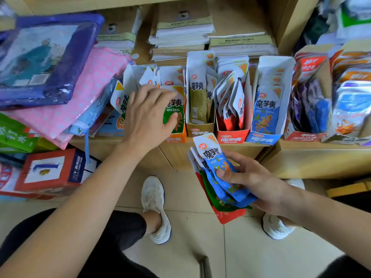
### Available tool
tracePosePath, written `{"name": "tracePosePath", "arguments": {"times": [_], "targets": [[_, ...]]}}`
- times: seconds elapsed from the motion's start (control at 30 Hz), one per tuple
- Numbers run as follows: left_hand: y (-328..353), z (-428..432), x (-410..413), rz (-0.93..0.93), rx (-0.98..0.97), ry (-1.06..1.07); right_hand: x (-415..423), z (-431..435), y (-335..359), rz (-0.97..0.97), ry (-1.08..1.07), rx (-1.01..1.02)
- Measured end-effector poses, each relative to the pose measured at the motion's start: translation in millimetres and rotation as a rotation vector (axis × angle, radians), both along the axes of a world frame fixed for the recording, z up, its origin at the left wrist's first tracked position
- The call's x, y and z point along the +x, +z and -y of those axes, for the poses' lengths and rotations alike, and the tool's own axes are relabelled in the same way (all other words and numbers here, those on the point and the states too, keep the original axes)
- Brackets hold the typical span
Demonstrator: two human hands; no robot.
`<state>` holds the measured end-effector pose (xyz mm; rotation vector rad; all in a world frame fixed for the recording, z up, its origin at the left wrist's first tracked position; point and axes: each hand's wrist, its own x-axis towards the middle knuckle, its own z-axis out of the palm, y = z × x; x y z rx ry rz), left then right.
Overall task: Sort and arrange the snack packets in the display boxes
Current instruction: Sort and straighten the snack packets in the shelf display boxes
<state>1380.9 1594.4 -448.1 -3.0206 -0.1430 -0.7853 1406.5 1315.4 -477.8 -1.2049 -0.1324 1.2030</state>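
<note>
While the left hand (148, 115) reaches to the orange box (175, 138) at centre left of the frame, its fingers (173, 117) curl over the top and front of a green packet (174, 109) and grip it; the thumb is hidden. That packet stands upright in the box, long axis running up the frame, printed face toward the camera. A tilted packet (120, 101) pokes out from behind the hand's left edge, its top leaning toward the upper left.

To the right along the shelf (301, 149) stand an olive box (199, 130), a red box (232, 138) and a blue box (263, 139), side by side and touching. Each holds upright packets, and those in the red box lean at mixed angles.

At lower centre right, off the shelf, the right hand (255, 181) grips a fan of packets (218, 177), with the thumb pressed on the topmost blue one and the fingers curled beneath. Green and red ones show under it. Their long axes slant from the palm toward the upper left, tops pointing at the boxes.
</note>
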Motion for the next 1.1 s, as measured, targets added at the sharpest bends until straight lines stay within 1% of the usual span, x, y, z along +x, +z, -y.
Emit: {"name": "tracePosePath", "arguments": {"times": [0.03,0.1,0.17,0.23,0.37,0.47,0.53,0.6,0.77,0.87,0.97,1.0,1.03,1.1], "targets": [[2,-5,8,-0.089,0.070,0.020,0,0,0,-0.005,-0.019,-0.002],[0,-10,21,-0.232,0.143,0.046,1,0,1,-0.009,-0.054,-0.008],[-2,-9,28,-0.274,0.183,0.056,1,0,3,-0.003,-0.082,-0.012],[1,-11,32,-0.233,0.169,0.064,1,-1,5,0.005,-0.103,-0.012],[12,-26,21,-0.109,0.012,-0.054,-1,-4,5,0.021,-0.117,-0.015],[22,-33,5,-0.042,-0.063,-0.122,-4,-8,5,0.013,-0.121,-0.013],[27,-34,-10,-0.079,-0.148,-0.200,-5,-11,5,-0.004,-0.137,-0.017],[32,-36,-26,-0.135,-0.277,-0.253,-5,-13,5,-0.012,-0.163,-0.027],[35,-36,-45,-0.248,-0.475,-0.258,-8,-17,5,-0.016,-0.232,-0.057],[32,-33,-44,-0.266,-0.510,-0.288,-9,-19,7,-0.046,-0.237,-0.061],[28,-31,-40,-0.234,-0.547,-0.247,-8,-22,9,-0.097,-0.235,-0.038],[27,-30,-38,-0.208,-0.535,-0.234,-7,-23,9,-0.099,-0.234,-0.034],[27,-29,-36,-0.160,-0.473,-0.216,-6,-23,8,-0.097,-0.234,-0.029],[30,-27,-30,-0.071,-0.231,-0.192,-6,-23,7,-0.098,-0.233,-0.019]]}}
